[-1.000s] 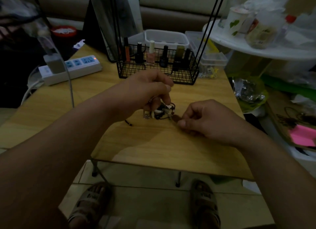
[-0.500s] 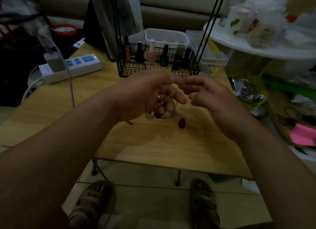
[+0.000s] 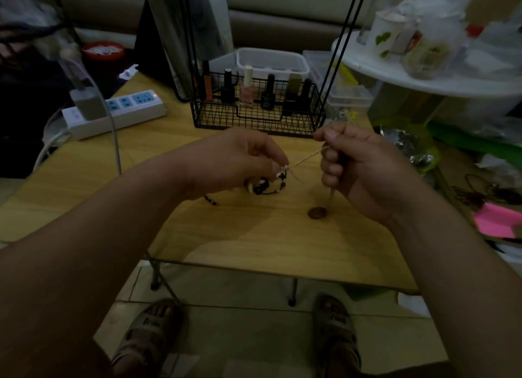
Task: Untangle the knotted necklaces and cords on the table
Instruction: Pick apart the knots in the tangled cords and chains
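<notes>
the step in hand looks like freeing one thin chain (image 3: 306, 158) from the knotted bundle (image 3: 265, 186) of black cord and pale beads. the chain runs taut in a slanted line between the two hands, low at the left and higher at the right.

the left hand (image 3: 243, 160) is knuckles up over the middle of the table (image 3: 254, 236). its fingertips (image 3: 278, 163) are closed together, pinching the chain where it leaves the bundle. the bundle hangs just under that hand, at or barely above the wood; i cannot tell if it touches. a loose dark cord end (image 3: 210, 200) lies on the table to its left.

the right hand (image 3: 367, 168) is raised a little further off, thumb and forefinger clamped on the chain and the other fingers curled in. a slack length drops from this hand to a brown pendant (image 3: 317, 212) resting on the table, near and to the right of the bundle.

most of the task seems left to do, since the bundle is tight. the next move probably calls for less pull, not more: slacken the chain, find the loop it passes through, and feed the pendant end back through. hard tugging could cinch the knot or snap the fine links.

a wire basket (image 3: 254, 120) stands at the far edge.
</notes>
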Available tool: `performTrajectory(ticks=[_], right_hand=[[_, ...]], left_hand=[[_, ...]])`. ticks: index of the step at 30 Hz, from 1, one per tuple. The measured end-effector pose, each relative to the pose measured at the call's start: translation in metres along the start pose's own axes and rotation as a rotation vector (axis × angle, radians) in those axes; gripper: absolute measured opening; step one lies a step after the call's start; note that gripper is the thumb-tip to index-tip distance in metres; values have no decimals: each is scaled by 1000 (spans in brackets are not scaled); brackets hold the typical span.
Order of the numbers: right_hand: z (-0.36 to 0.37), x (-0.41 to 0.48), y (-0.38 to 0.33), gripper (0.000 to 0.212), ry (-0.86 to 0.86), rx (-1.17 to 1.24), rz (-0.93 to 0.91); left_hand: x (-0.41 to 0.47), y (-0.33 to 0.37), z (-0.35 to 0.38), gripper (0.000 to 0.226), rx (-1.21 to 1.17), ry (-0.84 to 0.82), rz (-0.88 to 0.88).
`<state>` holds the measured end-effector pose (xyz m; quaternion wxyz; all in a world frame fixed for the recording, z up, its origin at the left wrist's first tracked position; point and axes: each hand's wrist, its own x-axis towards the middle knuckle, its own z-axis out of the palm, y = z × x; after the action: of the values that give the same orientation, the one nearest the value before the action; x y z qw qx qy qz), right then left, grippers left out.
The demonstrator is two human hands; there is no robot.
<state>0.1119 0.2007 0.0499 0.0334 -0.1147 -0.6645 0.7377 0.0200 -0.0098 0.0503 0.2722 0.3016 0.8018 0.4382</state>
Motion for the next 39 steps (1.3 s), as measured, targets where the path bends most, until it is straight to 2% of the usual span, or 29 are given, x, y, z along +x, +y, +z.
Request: performTrajectory(ticks=[4,9,13,17,23,26,27,29,31,34,39], right_hand=[[-3,0,1,19,26,-132,45],[-1,-7,3,32,-26,-74,163],[2,-11,3,39,-64,61,238],[3,-14,3,43,-108,12,229],[-2,-20,10,39,-113,-274,223],[1,-24,12,28,-132,-348,87],[1,-25,12,33,-151,-374,22],[2,-28,9,41,-207,-349,-89],[3,-31,6,28,-223,-287,-144],[1,-31,2,10,-157,-175,-102],[-15,-31,6,14,14,-190,-61]], left_hand=[[-4,-2,-8,13,-48,67,-6],[-5,1,-13,10,-521,63,83],[0,7,-11,11,-776,55,146],[4,9,-11,13,-933,68,160],[-3,12,-6,24,-857,71,157],[-8,19,2,24,-743,8,172],[-8,22,5,24,-721,-18,168],[-8,27,10,25,-708,-71,154],[-7,30,15,28,-702,-117,145],[-8,32,19,32,-693,-150,132],[-7,31,23,32,-633,-131,75]])
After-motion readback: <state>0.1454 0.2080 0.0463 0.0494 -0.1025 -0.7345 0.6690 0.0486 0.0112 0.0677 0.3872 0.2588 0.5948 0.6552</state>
